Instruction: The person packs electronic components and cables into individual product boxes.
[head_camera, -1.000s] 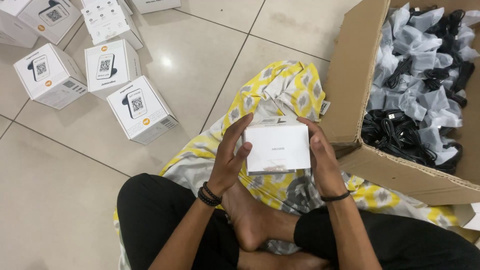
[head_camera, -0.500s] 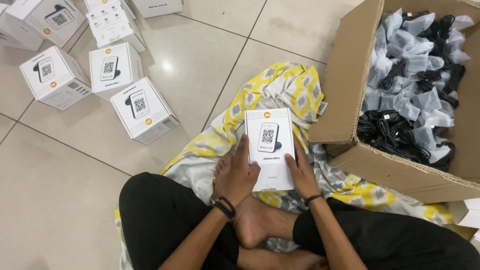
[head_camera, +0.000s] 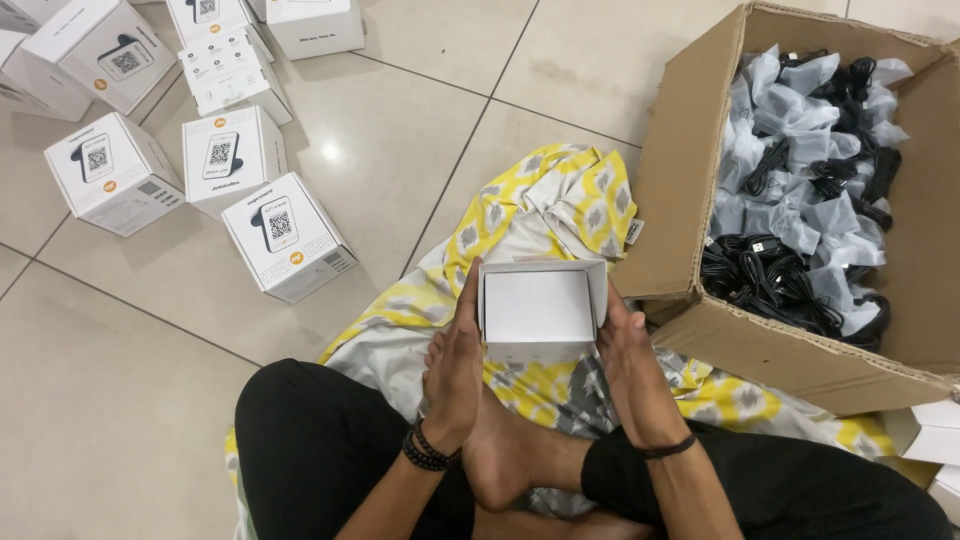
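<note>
White card is what both hands are on: a small white box (head_camera: 541, 310) held over the person's lap, its open side or a plain face turned up to the camera, though from this angle it is hard to say whether a flap is lifted or the lid is off. The left hand (head_camera: 455, 365) lies flat against the box's left wall, fingers straight and thumb along the edge; the right hand (head_camera: 632, 365) presses the right wall the same way, so the box is pinched between two open palms and not wrapped by any curled fingers. That flat clamp is the weak point: if either palm eases, the box could slide down onto the bare foot or the yellow patterned cloth (head_camera: 545, 210) beneath. Just right of the right hand stands a large cardboard carton (head_camera: 690, 190) filled with bagged black cables (head_camera: 800, 210); its near corner is close to the right wrist, and an outward swing of the elbow could knock it. To the left, the tiled floor (head_camera: 120, 400) lies bare near the knee, with a cluster of finished white boxes (head_camera: 285, 235) standing farther off, well apart from the hands.
</note>
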